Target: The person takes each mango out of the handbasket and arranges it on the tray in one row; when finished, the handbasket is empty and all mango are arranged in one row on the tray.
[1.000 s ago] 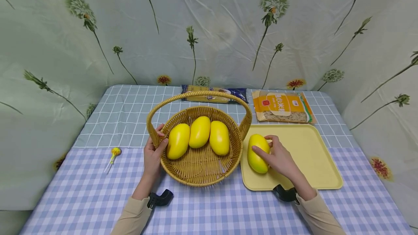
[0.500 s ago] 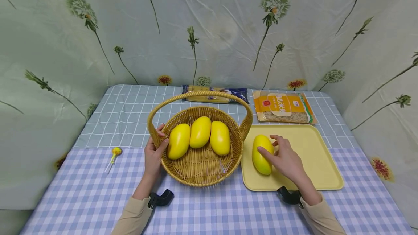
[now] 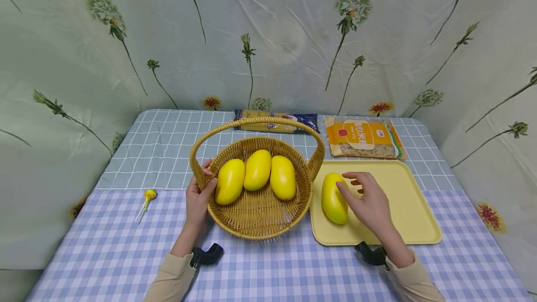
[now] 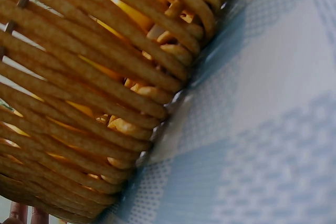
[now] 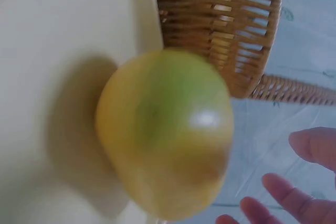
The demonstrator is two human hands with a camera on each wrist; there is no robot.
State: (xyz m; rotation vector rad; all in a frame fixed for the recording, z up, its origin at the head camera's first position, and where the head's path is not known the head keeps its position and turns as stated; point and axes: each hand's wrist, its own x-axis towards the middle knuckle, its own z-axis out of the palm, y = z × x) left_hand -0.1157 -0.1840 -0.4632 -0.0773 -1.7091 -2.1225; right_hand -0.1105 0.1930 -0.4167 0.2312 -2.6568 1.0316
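Note:
A round wicker basket (image 3: 256,216) with a tall arched handle stands in the middle of the table in the head view. Three yellow mangoes, among them a middle mango (image 3: 258,170), lie inside along its back. My left hand (image 3: 198,202) grips the basket's left rim, thumb over the edge; the left wrist view shows the woven wall (image 4: 89,93) close up. One more mango (image 3: 333,199) lies on the left part of a pale yellow tray (image 3: 390,199). My right hand (image 3: 369,202) is just right of it, fingers spread; in the right wrist view, the fingers (image 5: 294,198) are apart from the mango (image 5: 165,135).
Behind the tray lies an orange bag of grain (image 3: 362,138). A blue and yellow packet (image 3: 274,121) lies at the back behind the basket handle. A yellow lollipop (image 3: 149,195) lies on the checked cloth (image 3: 113,241) at the left.
My right hand has let go of the mango on the tray and drawn off to the right. That mango shifted right, then slightly back left. The left hand and basket stay put.

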